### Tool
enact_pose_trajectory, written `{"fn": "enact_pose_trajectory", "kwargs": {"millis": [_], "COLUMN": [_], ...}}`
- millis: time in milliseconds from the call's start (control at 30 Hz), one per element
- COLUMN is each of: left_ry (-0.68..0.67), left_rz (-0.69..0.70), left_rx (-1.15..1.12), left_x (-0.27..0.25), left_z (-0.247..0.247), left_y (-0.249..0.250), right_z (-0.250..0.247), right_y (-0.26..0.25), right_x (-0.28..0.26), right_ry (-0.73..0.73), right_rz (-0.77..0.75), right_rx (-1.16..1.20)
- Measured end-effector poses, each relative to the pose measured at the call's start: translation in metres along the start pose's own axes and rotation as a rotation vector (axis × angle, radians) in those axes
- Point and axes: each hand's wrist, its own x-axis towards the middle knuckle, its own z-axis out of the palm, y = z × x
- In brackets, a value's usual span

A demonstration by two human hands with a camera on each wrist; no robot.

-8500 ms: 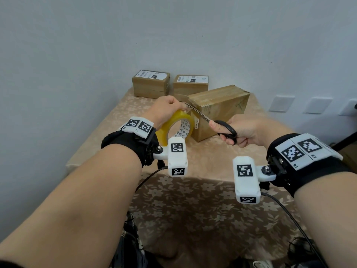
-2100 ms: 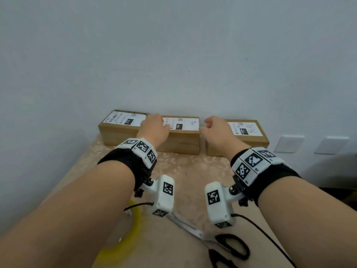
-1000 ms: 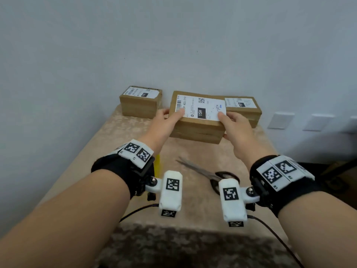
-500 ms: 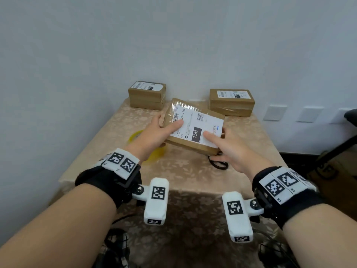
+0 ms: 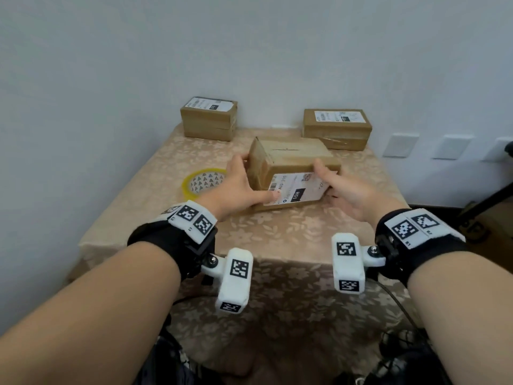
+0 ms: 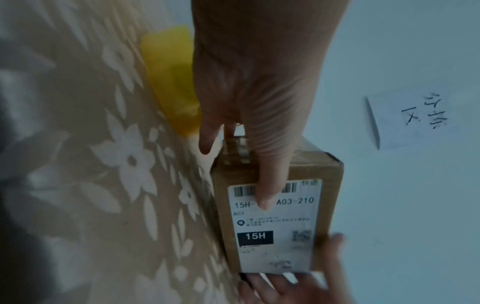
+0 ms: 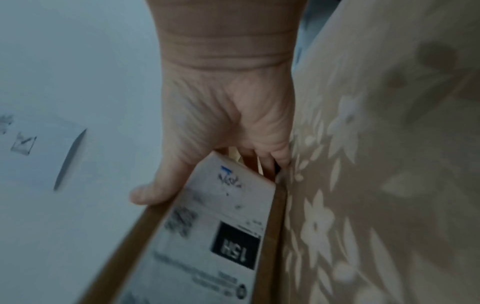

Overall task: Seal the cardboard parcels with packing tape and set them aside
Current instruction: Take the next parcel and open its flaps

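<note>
On table [image 5: 291,232], hands [image 5: 238,187] flanking parcel [image 5: 291,162].

- Table [image 5: 283,234] against the wall, covered by a beige cloth with a pale flower pattern, cloth hanging over the near edge.
- Parcel [image 5: 208,118] at the back left corner, label up.
- Second parcel [image 5: 336,128] at the back right, label up.
- Third parcel [image 5: 291,173] in the middle, standing on its edge, label toward the near side.
- Yellow tape roll [image 5: 204,183] lying flat just left of the middle parcel.
</note>
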Motion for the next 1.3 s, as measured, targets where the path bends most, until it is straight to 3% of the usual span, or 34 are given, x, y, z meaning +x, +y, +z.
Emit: {"fn": "enact_pose_trajectory", "kwargs": {"millis": [133, 200, 267, 333, 433, 533, 667, 800, 933, 1100, 1300], "left_ry": [0.023, 0.049, -0.010, -0.101, -0.111, -0.114, -0.118, -0.087, 0.004, 0.084, 0.058], "left_rz": [0.151, 0.174, 0.153, 0.116, -0.022, -0.090, -0.123, -0.075, 0.035, 0.058, 0.022], "left_rx": [0.222, 0.284, 0.293, 0.124, -0.234, -0.300, -0.219, -0.210, 0.014, 0.255, 0.200], "left_x": [0.004, 0.005, 0.005, 0.002, -0.003, -0.010, -0.006, -0.005, -0.006, -0.001, 0.005], "left_z": [0.005, 0.008, 0.007, 0.003, -0.003, -0.004, 0.004, 0.002, 0.000, 0.004, 0.000], "left_y": [-0.004, 0.002, 0.010, 0.015, 0.020, 0.031, 0.025, 0.020, 0.022, 0.029, 0.031], "right_z": [-0.013, -0.018, -0.022, -0.026, -0.029, -0.028, -0.020, -0.021, -0.023, -0.003, 0.011], "right_y": [-0.002, -0.001, 0.002, 0.004, 0.006, 0.008, 0.010, 0.006, 0.004, -0.020, -0.033], "right_x": [0.000, -0.001, -0.003, -0.005, -0.007, -0.009, -0.013, -0.012, -0.007, -0.008, -0.012], "right_ry": [0.068, 0.084, 0.093, 0.092, 0.081, 0.075, 0.035, 0.006, -0.027, 0.136, 0.029], "right_rz": [0.002, -0.018, -0.049, -0.082, -0.129, -0.171, -0.264, -0.296, -0.296, -0.508, -0.215], "right_rx": [0.141, 0.142, 0.106, 0.075, 0.034, -0.189, -0.503, -0.515, -0.514, -0.918, -1.229]}}
